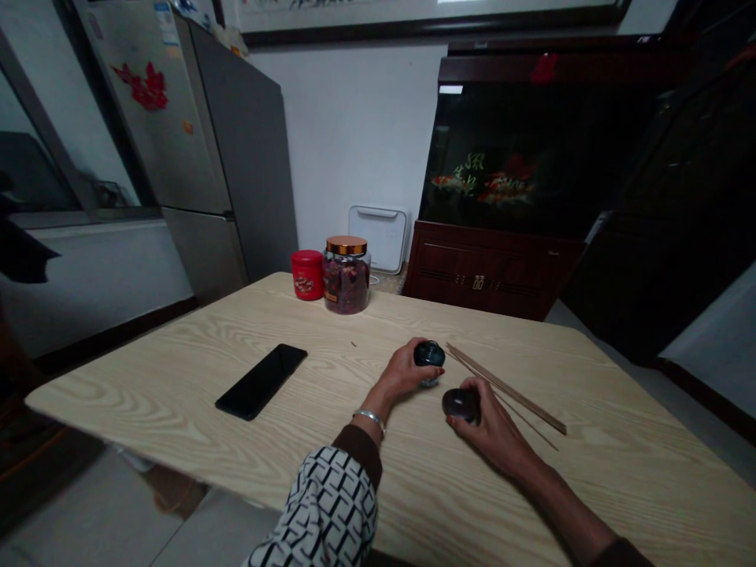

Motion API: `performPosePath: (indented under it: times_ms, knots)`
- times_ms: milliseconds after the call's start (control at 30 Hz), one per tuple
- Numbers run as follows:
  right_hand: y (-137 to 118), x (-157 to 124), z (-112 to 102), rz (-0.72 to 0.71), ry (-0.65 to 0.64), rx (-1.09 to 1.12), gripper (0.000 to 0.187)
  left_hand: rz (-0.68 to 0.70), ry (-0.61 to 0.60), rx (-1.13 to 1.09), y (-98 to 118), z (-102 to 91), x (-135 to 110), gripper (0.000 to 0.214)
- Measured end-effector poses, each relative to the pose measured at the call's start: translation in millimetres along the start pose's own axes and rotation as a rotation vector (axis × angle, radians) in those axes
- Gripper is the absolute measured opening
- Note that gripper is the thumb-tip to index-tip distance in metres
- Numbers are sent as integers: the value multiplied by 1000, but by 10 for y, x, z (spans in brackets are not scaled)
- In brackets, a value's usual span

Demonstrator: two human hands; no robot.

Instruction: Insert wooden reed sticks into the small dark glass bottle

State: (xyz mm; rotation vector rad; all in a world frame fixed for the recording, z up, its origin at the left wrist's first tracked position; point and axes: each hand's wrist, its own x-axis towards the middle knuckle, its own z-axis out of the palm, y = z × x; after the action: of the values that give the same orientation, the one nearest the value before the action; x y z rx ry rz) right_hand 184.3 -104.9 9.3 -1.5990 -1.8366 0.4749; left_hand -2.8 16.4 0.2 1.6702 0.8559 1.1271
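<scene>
My left hand [405,370] is wrapped around a small dark round container [429,356] standing on the wooden table [177,378]. My right hand [493,421] grips a dark rounded lid-like piece [461,403] just to the right of it, low over the table. The two dark pieces are close together but apart. A bundle of thin wooden sticks [502,386] lies on the table just behind my right hand.
A black phone [261,380] lies flat to the left. At the table's far edge stand a red tin [307,275] and a glass jar [346,276] with a copper lid. Beyond are a fridge [224,142], a fish tank [520,150] and a dark cabinet.
</scene>
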Motion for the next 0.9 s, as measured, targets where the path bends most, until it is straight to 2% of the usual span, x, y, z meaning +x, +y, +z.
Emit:
performPosePath:
  times_ms: [100, 167, 233, 300, 400, 633, 700, 767, 900]
  knots:
    - [80, 79, -106, -12, 31, -1, 49, 6, -3, 5, -9, -7, 8, 64]
    - [181, 176, -233, 27, 63, -61, 36, 6, -8, 2, -14, -12, 15, 64]
    - [278, 268, -370, 77, 60, -245, 21, 3, -15, 6, -18, -16, 21, 64]
    - [344, 336, -478, 109, 5, -478, 15, -2, -17, 8, -18, -17, 23, 65]
    - [384, 405, -541, 130, -96, -691, 22, 1, -11, -6, -7, -14, 21, 64]
    - [420, 613, -548, 178, -222, -782, 23, -18, -11, -50, 23, -13, 6, 62]
    - [411, 671, -606, 176, -167, -698, 19, -12, -5, -39, 22, -13, 4, 62]
    - [363, 732, -681, 156, -22, -469, 17, 0, -7, -9, 19, -13, 3, 63]
    - [79, 896, -776, 128, 350, 344, 20, 11, -14, 50, 7, -10, 12, 65]
